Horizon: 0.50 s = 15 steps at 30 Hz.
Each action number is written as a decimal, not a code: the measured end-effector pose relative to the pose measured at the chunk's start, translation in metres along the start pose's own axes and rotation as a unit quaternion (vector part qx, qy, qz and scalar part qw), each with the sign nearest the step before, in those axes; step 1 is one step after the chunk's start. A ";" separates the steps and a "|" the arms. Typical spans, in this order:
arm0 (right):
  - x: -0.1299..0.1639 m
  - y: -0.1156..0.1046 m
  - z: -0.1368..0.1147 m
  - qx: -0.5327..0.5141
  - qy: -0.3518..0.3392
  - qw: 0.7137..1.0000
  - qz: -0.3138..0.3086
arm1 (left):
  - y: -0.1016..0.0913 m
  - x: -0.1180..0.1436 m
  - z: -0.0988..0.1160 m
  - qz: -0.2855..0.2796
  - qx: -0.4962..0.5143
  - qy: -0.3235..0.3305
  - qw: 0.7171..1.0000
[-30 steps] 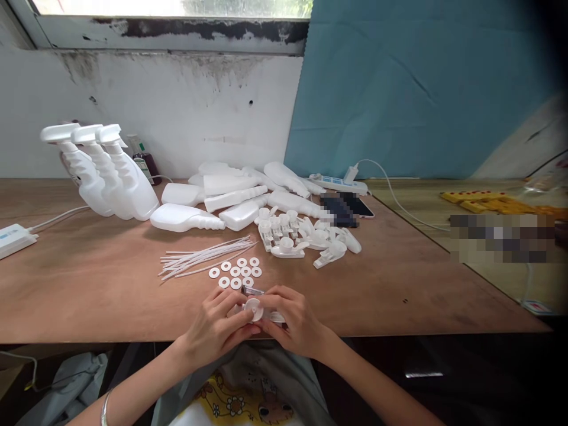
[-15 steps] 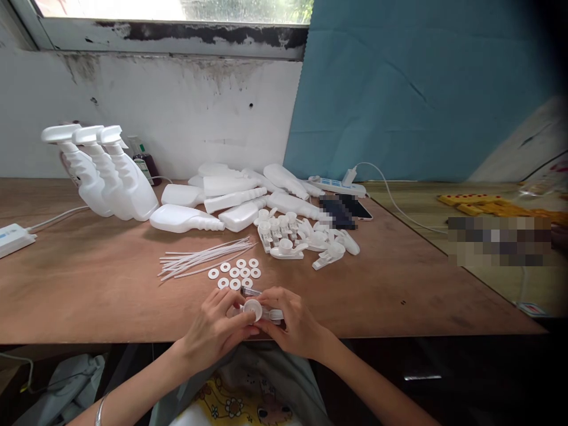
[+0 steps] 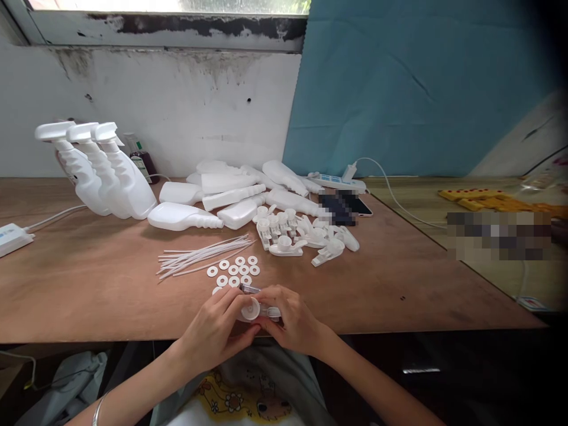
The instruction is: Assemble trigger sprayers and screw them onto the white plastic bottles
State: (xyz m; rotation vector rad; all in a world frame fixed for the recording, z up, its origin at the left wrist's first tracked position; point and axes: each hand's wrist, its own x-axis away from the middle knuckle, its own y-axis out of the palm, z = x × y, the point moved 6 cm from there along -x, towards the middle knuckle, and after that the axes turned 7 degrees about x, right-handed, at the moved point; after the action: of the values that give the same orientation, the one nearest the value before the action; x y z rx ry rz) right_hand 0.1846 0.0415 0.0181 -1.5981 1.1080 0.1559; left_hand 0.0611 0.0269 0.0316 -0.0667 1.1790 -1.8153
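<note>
Between my hands, at the table's front edge, is a white plastic trigger spray head (image 3: 251,309) with its round collar facing up. My left hand (image 3: 222,322) grips it from the left, fingers over the far side of the collar and thumb at the near side. My right hand (image 3: 286,316) closes on its right end, where a ribbed white part shows. A small clear and dark tube-like piece (image 3: 250,289) lies just beyond my fingertips. Several flat white washers (image 3: 233,270) lie beyond my left hand, and a bundle of thin white tubes (image 3: 199,258) is behind them.
More white spray heads (image 3: 284,244) lie in a group farther back. Behind them are white bottles (image 3: 181,217) in a pile. Assembled spray bottles (image 3: 128,183) stand at the left. A phone (image 3: 355,204) and power strip (image 3: 337,183) sit at the back right.
My left thumb has moved from the collar's opening down to its near edge. My right hand keeps its hold. The view has shifted slightly.
</note>
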 end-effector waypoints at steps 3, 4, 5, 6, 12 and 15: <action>-0.001 0.000 -0.001 0.004 -0.002 1.000 -0.004 | 0.000 0.000 0.001 0.004 0.003 -0.007 1.000; -0.001 -0.001 -0.001 0.005 -0.002 1.000 -0.005 | -0.001 0.000 0.001 0.004 0.002 -0.011 1.000; -0.001 -0.001 -0.001 0.007 -0.001 1.000 -0.004 | -0.001 0.000 0.001 0.003 0.001 -0.015 1.000; -0.001 -0.001 -0.001 0.007 0.000 1.000 -0.005 | -0.002 -0.001 0.001 -0.001 0.004 -0.016 1.000; -0.003 -0.001 -0.001 0.038 0.000 0.999 0.002 | -0.039 0.003 -0.024 0.065 -0.062 -0.016 0.996; -0.003 -0.001 -0.001 0.048 0.000 0.999 0.002 | -0.060 0.008 -0.053 0.079 -0.262 -0.096 0.957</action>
State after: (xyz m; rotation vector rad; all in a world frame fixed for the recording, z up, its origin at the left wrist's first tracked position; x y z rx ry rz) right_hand 0.1835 0.0424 0.0210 -1.5102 1.1025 0.1027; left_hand -0.0099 0.0637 0.0440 -0.4322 1.4500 -1.2875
